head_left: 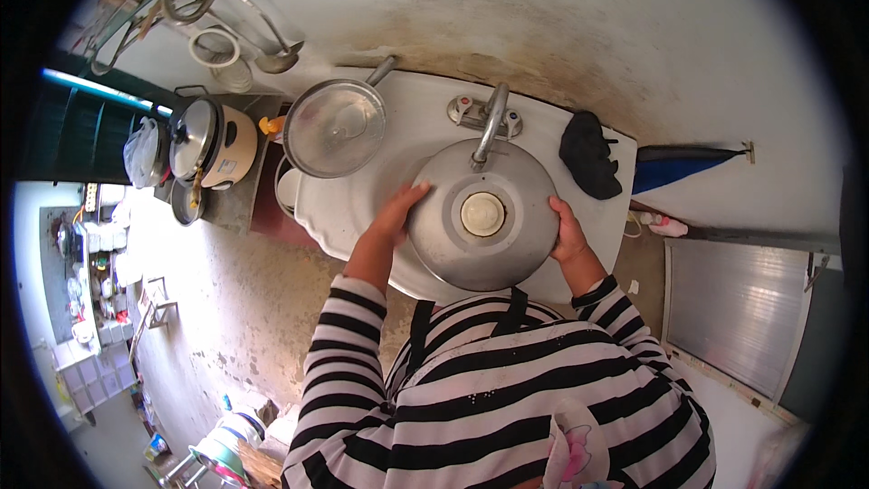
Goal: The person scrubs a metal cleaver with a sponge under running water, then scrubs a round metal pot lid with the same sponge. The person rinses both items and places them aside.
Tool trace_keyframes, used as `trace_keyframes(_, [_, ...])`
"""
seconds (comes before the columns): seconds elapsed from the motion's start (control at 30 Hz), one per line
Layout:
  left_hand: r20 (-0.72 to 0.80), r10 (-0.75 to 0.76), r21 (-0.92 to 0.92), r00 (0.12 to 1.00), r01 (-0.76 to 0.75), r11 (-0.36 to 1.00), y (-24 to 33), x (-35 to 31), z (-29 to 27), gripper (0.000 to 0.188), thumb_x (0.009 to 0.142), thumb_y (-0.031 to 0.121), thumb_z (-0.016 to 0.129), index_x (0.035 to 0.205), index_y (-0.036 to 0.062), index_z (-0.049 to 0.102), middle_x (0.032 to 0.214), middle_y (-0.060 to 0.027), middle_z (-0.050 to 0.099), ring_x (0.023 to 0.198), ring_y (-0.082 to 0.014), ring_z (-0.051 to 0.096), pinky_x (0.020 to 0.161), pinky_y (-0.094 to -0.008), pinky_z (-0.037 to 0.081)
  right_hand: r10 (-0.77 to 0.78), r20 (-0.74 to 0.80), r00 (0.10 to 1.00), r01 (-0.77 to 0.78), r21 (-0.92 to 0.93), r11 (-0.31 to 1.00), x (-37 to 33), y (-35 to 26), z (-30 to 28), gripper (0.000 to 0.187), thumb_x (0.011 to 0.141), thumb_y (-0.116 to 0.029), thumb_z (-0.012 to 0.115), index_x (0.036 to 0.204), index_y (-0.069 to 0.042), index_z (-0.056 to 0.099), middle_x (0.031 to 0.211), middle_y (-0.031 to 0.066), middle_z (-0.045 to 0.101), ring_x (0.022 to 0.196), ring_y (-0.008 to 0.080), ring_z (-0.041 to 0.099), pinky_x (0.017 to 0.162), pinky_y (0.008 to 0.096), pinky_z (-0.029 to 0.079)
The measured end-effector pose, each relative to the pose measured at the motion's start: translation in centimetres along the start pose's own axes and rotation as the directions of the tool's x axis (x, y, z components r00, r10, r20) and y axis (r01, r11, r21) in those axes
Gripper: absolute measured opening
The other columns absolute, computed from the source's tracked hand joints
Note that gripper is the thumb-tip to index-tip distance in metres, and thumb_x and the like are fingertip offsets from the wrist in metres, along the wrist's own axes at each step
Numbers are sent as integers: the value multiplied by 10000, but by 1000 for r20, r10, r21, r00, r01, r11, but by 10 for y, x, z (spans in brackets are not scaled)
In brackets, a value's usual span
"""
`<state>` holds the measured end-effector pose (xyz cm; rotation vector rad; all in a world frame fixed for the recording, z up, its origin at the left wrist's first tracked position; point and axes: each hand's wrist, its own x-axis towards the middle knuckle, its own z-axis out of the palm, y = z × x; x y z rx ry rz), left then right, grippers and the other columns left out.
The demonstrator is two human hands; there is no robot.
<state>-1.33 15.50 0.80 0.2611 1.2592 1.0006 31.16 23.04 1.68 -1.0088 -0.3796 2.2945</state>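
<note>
A large round metal pot lid (444, 235) with a cream knob is above the white sink (319, 217), just under the metal faucet (492, 122). My left hand (396, 215) grips its left edge, the fingers lying along the rim. On the opposite edge, my right hand (568, 231) closes round the rim with the thumb on top. The lid hides most of the basin and whatever is beneath it.
A frying pan (321, 131) sits on the sink's left end. Right of the faucet lies a bunched black cloth (593, 156). A rice cooker (226, 145) stands on a counter at the left. One ladle (279, 60) and a strainer (214, 47) hang above.
</note>
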Motion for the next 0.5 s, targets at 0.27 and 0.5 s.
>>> trace_keyframes(0.27, [83,231,-478,969,-165,863,-46,-88,-13,583,881,153,685,1391,18,436,1281,-148,605,1160,-292,602,998,-444,496,-66,-231,971,-58,-493,868,71,2,3,470,969,-446,558,1235,-59,588,1097,72,662,976,209,632,884,346,506])
trace_keyframes(0.5, [-190,381,-415,905,-426,804,-70,-151,37,613,859,111,698,1401,32,423,1287,-125,586,1167,-282,576,1001,-428,473,-493,-69,867,342,-638,690,36,16,22,325,978,-343,579,1132,-57,588,999,66,640,902,186,615,831,333,502])
